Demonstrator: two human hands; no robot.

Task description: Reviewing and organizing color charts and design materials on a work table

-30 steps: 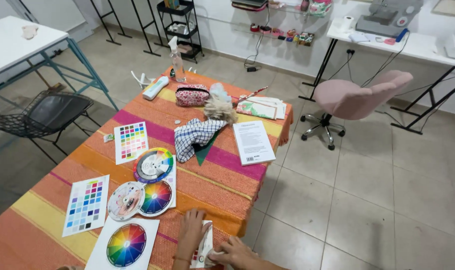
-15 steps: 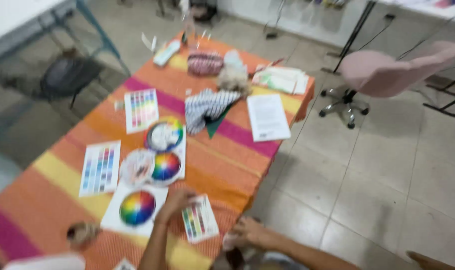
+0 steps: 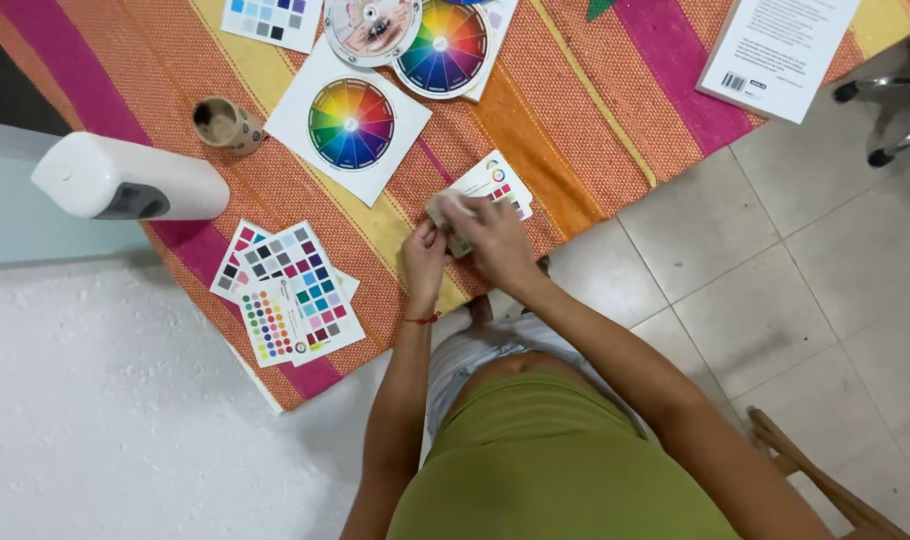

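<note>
My left hand (image 3: 424,258) and my right hand (image 3: 492,240) meet at the near edge of a table with an orange, yellow and pink striped cloth (image 3: 595,120). Together they pinch a small pale card (image 3: 447,208), fingers closed on it. Just beyond lies a white card with small colour swatches (image 3: 497,180), partly hidden by my right hand. A red string circles my left wrist. A white sheet with a printed colour wheel (image 3: 350,122) lies further back to the left.
Swatch charts (image 3: 290,292) lie left of my hands. A small brown cup (image 3: 225,124) and a white dispenser (image 3: 125,180) are further left. Two round colour wheels (image 3: 440,45) and a white booklet (image 3: 775,50) lie beyond. A chair base (image 3: 887,110) stands on grey tiles.
The view has tipped down and drawn in over the table's near edge. My hands have come together on the small pale card beside the swatch card.
</note>
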